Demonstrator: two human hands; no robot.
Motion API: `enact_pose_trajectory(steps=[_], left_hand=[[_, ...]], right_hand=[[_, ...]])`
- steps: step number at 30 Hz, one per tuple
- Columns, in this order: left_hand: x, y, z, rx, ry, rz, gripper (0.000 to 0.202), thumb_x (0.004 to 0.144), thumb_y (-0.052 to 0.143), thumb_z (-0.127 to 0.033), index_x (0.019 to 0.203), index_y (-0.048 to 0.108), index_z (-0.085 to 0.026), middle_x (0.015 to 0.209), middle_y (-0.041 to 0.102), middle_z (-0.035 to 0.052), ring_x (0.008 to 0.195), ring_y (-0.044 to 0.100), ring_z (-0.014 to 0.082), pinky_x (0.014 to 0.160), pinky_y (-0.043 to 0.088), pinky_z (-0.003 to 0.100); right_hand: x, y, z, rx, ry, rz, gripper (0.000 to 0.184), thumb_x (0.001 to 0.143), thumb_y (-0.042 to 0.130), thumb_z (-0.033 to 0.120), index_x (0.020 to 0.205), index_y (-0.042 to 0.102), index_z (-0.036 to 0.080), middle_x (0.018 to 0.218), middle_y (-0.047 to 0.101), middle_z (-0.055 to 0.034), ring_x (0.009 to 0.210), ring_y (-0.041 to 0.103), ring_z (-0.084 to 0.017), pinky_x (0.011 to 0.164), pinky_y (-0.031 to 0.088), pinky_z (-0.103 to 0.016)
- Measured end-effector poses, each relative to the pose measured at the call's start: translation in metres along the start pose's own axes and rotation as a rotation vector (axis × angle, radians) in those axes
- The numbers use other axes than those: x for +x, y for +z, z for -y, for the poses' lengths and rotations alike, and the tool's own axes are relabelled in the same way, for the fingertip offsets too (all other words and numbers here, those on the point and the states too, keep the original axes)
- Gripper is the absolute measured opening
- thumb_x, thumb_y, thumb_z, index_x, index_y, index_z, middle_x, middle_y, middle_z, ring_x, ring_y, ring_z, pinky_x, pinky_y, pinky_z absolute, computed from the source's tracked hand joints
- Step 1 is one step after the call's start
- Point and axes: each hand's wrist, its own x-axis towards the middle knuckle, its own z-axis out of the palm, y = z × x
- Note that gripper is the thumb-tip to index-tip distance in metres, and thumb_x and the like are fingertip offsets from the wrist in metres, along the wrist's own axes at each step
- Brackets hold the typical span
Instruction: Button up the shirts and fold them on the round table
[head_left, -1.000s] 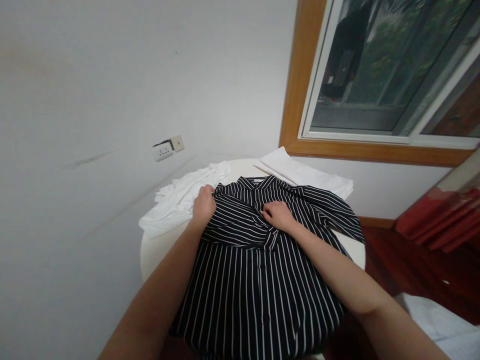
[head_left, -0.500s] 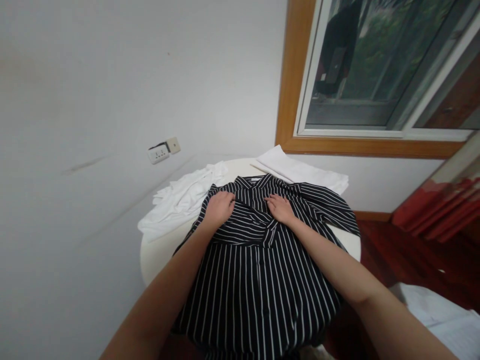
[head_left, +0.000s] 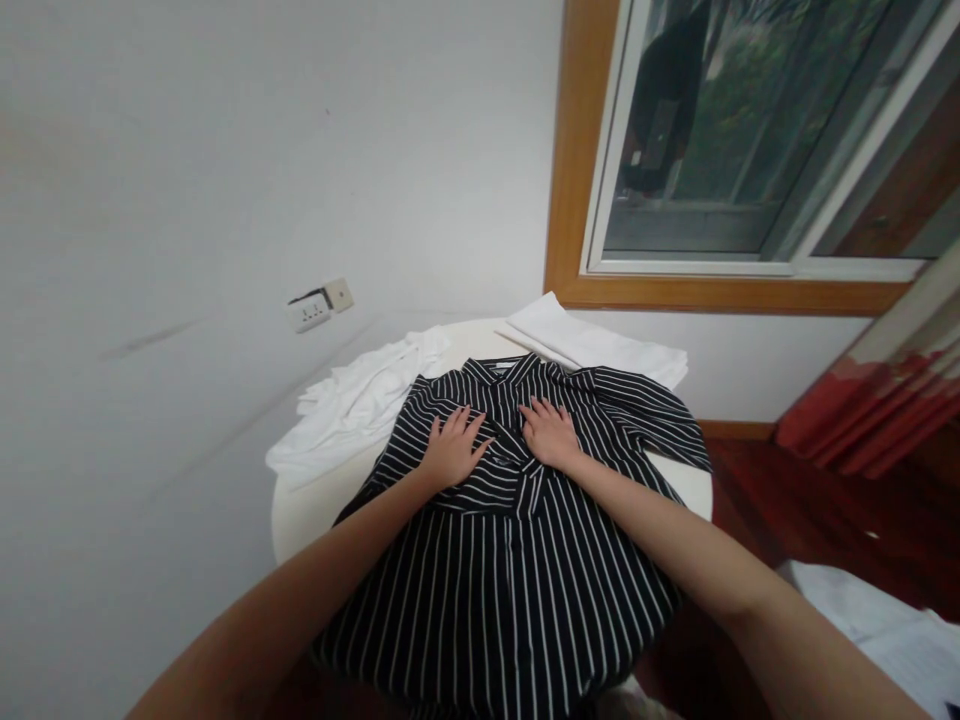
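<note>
A black shirt with white stripes [head_left: 480,590] lies spread on a round white table [head_left: 300,515], its collar toward the wall and its lower part hanging over the near edge. One sleeve is folded across the chest, its cuff near the middle; the other sleeve [head_left: 652,410] reaches out to the right. My left hand [head_left: 452,448] rests flat on the folded sleeve, fingers spread. Just right of the front opening, my right hand [head_left: 549,432] lies flat on the chest with its fingers stretched out. Neither hand grips the cloth.
A crumpled white cloth [head_left: 360,400] lies at the table's left, against the wall. Folded white fabric [head_left: 592,340] sits at the back right, below the window [head_left: 705,150]. A red and cream curtain [head_left: 862,410] hangs at right. White material [head_left: 870,620] is at lower right.
My left hand has moved from the shirt's left shoulder area nearer to me and inward, its fingers now spread over the folded sleeve. My right hand stays on the chest.
</note>
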Motion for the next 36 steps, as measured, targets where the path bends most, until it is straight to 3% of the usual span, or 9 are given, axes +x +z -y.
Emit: enact_pose_trajectory(steps=[4, 8, 10, 15, 22, 25, 28, 31, 36], left_hand=[[-0.008, -0.004, 0.001, -0.005, -0.005, 0.016, 0.061, 0.093, 0.024, -0.058, 0.142, 0.038, -0.025, 0.152, 0.031, 0.0115, 0.139, 0.029, 0.029, 0.11, 0.021, 0.058], [-0.008, -0.007, 0.001, -0.027, -0.017, 0.026, 0.06, 0.093, 0.025, -0.057, 0.142, 0.039, -0.024, 0.152, 0.032, 0.0115, 0.139, 0.028, 0.0283, 0.111, 0.021, 0.057], [-0.008, -0.008, 0.001, -0.038, -0.026, 0.024, 0.061, 0.093, 0.026, -0.057, 0.142, 0.038, -0.023, 0.151, 0.033, 0.0116, 0.139, 0.028, 0.0279, 0.111, 0.021, 0.056], [-0.009, -0.006, 0.0, -0.049, -0.044, 0.022, 0.06, 0.093, 0.027, -0.058, 0.142, 0.039, -0.025, 0.152, 0.031, 0.011, 0.139, 0.028, 0.0286, 0.112, 0.019, 0.057], [-0.01, -0.019, 0.0, -0.061, -0.084, 0.113, 0.059, 0.092, 0.032, -0.057, 0.14, 0.04, -0.024, 0.151, 0.032, 0.0128, 0.138, 0.028, 0.0331, 0.106, 0.024, 0.062], [0.009, -0.037, 0.001, -0.086, -0.069, 0.117, 0.053, 0.09, 0.037, -0.055, 0.127, 0.055, -0.021, 0.134, 0.053, 0.0143, 0.124, 0.046, 0.0335, 0.1, 0.035, 0.056], [0.042, -0.047, -0.002, -0.112, 0.001, -0.036, 0.042, 0.094, 0.034, -0.042, 0.116, 0.06, -0.018, 0.116, 0.063, 0.0125, 0.113, 0.054, 0.0268, 0.099, 0.039, 0.044], [0.073, -0.037, -0.008, -0.172, 0.107, -0.129, 0.044, 0.095, 0.031, -0.032, 0.132, 0.049, -0.018, 0.133, 0.054, 0.0097, 0.125, 0.045, 0.0215, 0.108, 0.032, 0.038], [0.096, -0.003, -0.014, -0.194, 0.021, 0.133, 0.055, 0.095, 0.022, -0.051, 0.144, 0.034, -0.029, 0.155, 0.026, 0.0027, 0.141, 0.021, 0.029, 0.111, 0.019, 0.058]], right_hand=[[-0.009, -0.008, 0.007, -0.05, -0.034, 0.027, 0.049, 0.095, 0.029, 0.033, 0.142, 0.041, 0.026, 0.152, 0.033, -0.0035, 0.14, 0.025, -0.023, 0.111, 0.017, -0.046], [0.0, -0.024, 0.01, -0.11, -0.091, 0.052, 0.045, 0.092, 0.035, 0.035, 0.132, 0.053, 0.023, 0.141, 0.048, -0.0101, 0.13, 0.039, -0.028, 0.104, 0.027, -0.049], [0.009, -0.027, 0.009, -0.127, -0.127, 0.023, 0.044, 0.091, 0.037, 0.034, 0.129, 0.055, 0.022, 0.139, 0.049, -0.0114, 0.13, 0.038, -0.028, 0.106, 0.023, -0.05], [0.028, -0.011, -0.002, -0.059, -0.014, 0.025, 0.053, 0.095, 0.027, 0.046, 0.143, 0.038, 0.027, 0.154, 0.026, -0.0074, 0.142, 0.018, -0.029, 0.111, 0.008, -0.055], [0.036, 0.0, -0.007, -0.002, 0.005, 0.142, 0.058, 0.096, 0.02, 0.052, 0.148, 0.028, 0.029, 0.157, 0.017, -0.0057, 0.144, 0.01, -0.028, 0.111, 0.003, -0.058], [0.037, -0.002, -0.007, 0.005, -0.006, 0.15, 0.058, 0.096, 0.02, 0.053, 0.147, 0.029, 0.029, 0.157, 0.017, -0.0053, 0.144, 0.01, -0.027, 0.111, 0.004, -0.058], [0.038, -0.003, -0.007, 0.01, -0.011, 0.143, 0.057, 0.095, 0.021, 0.053, 0.147, 0.031, 0.029, 0.157, 0.019, -0.0054, 0.144, 0.012, -0.027, 0.111, 0.005, -0.059], [0.037, -0.003, -0.008, 0.006, -0.012, 0.137, 0.057, 0.095, 0.022, 0.053, 0.146, 0.032, 0.029, 0.157, 0.02, -0.0055, 0.144, 0.012, -0.027, 0.111, 0.005, -0.059], [0.036, -0.005, -0.007, 0.008, -0.017, 0.153, 0.057, 0.095, 0.021, 0.052, 0.147, 0.03, 0.03, 0.157, 0.019, -0.0041, 0.144, 0.012, -0.025, 0.112, 0.004, -0.058]])
